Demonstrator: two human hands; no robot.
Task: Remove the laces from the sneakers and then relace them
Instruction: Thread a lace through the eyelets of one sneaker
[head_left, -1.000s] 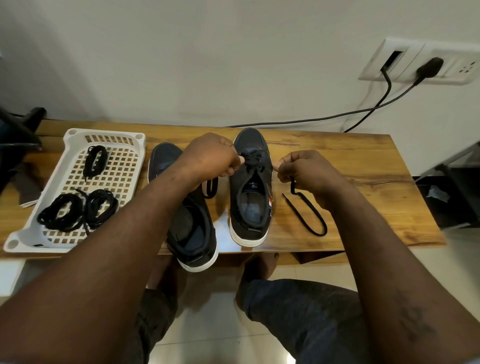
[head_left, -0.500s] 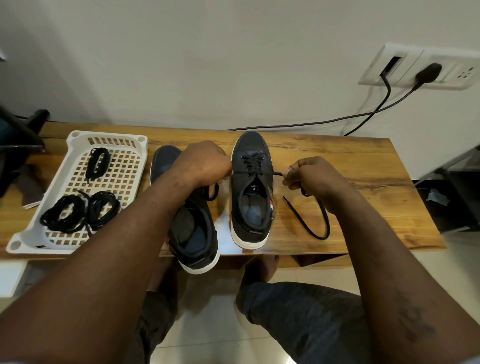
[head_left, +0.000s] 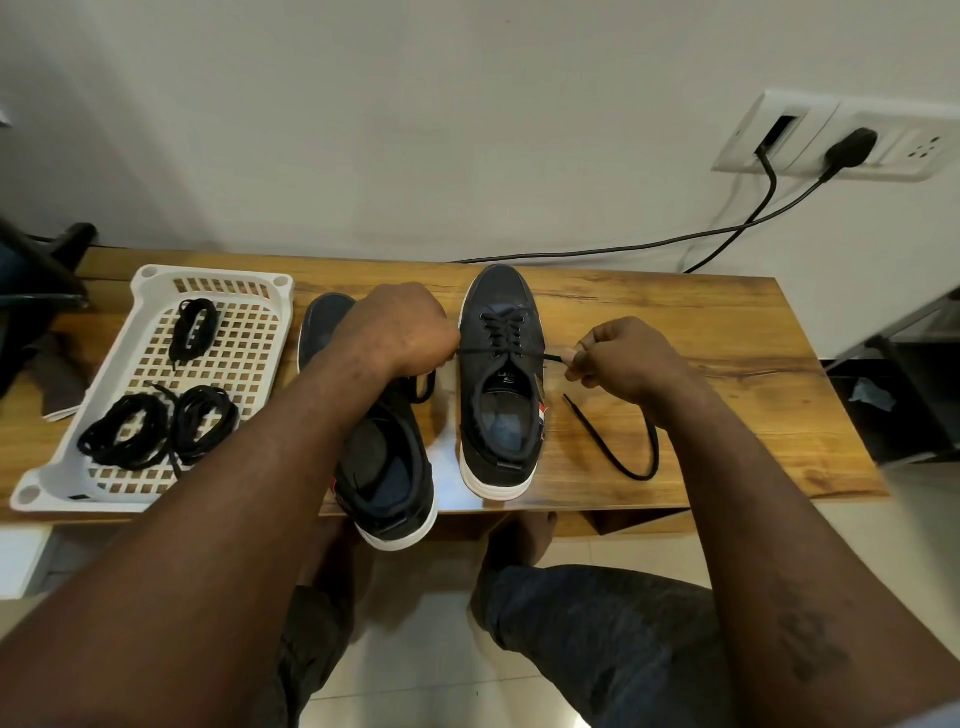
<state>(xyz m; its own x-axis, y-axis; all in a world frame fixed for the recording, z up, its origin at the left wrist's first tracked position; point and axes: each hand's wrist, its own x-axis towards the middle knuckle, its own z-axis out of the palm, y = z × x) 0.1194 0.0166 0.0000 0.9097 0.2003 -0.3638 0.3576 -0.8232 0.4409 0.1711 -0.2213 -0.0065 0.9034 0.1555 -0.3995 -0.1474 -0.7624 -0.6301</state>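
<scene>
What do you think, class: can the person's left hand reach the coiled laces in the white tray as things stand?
Probably yes, once freed: the left hand grips the sneaker's lace, but the coiled laces lie uncovered in the open tray just beside it.

Pale print on sneaker insole, blurred, nothing legible

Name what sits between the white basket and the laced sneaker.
The other sneaker, with the left hand above its front part, as the head view shows.
</scene>
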